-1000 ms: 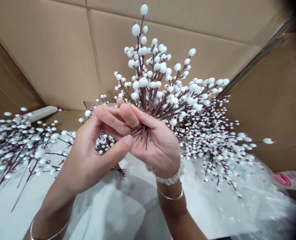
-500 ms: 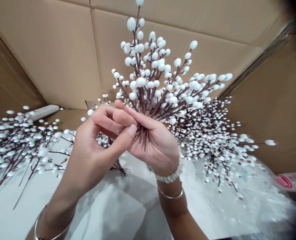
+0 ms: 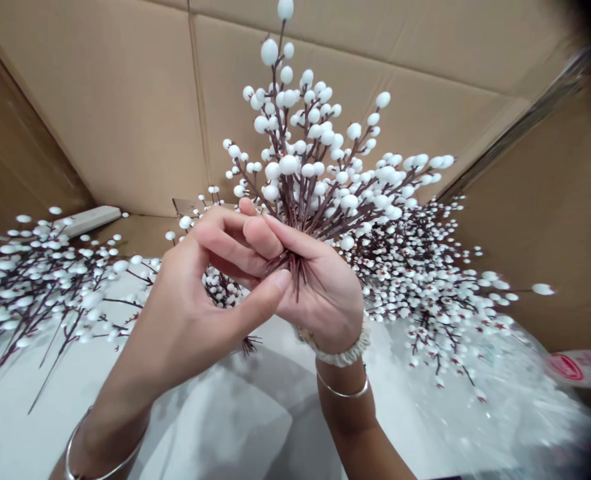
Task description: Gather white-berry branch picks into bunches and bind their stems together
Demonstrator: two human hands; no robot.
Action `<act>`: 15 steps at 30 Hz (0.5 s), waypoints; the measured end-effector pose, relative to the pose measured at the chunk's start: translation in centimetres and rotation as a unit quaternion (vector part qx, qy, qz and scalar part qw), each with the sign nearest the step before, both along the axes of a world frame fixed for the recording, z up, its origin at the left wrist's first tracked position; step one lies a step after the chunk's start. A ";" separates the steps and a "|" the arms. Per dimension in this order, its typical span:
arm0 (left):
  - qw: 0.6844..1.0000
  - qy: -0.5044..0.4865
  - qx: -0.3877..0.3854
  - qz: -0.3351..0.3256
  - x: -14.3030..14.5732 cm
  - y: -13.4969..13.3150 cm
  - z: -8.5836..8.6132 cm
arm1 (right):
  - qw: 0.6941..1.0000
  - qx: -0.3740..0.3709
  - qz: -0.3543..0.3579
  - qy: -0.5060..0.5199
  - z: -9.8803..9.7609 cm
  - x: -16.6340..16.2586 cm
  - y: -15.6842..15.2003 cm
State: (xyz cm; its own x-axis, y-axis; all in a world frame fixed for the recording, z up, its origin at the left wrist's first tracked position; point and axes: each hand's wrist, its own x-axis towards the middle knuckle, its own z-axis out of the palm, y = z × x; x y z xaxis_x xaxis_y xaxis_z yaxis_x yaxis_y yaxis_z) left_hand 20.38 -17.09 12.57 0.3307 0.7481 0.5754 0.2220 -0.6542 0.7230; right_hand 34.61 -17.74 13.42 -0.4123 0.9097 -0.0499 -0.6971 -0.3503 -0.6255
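head view: from my end, the largest thing i see is the cardboard [image 3: 135, 120], standing behind and at both sides, with the white table [image 3: 255, 407] in front of it. the right pile [image 3: 420, 280] of white-berried twigs spreads beside some clear plastic [image 3: 485, 400], and the left pile [image 3: 40, 280] lies with its stems splayed. between the piles, the bunch [image 3: 302, 167] is held up in front of the cardboard, berries fanned out at the top, stems drawn together in my right hand [image 3: 330, 287], whose fingers are folded round them. my left hand [image 3: 185, 313] is cupped against it, thumb and fingers bent to a narrow gap; i can't tell whether they grip any stems. a smaller bundle [image 3: 220, 287] is partly hidden behind that hand. i'd judge this bunch largely gathered, since its stems meet at one point, but the stem ends [image 3: 298, 270] look uneven and my fingers hide whether anything binds them. plenty of twigs in both piles are left outside it.
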 end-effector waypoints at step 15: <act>0.998 -0.024 -0.061 0.008 0.2 1.1 -0.4 | 0.999 -0.019 -0.019 0.021 -0.1 -0.8 0.8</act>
State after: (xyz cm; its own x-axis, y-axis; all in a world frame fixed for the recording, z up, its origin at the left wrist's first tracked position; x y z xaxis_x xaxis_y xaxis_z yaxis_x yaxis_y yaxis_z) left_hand 20.62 -16.03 12.19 0.2920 0.8184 0.4950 0.1955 -0.5577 0.8067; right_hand 33.80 -16.95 13.30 -0.3799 0.9225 -0.0687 -0.7354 -0.3462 -0.5826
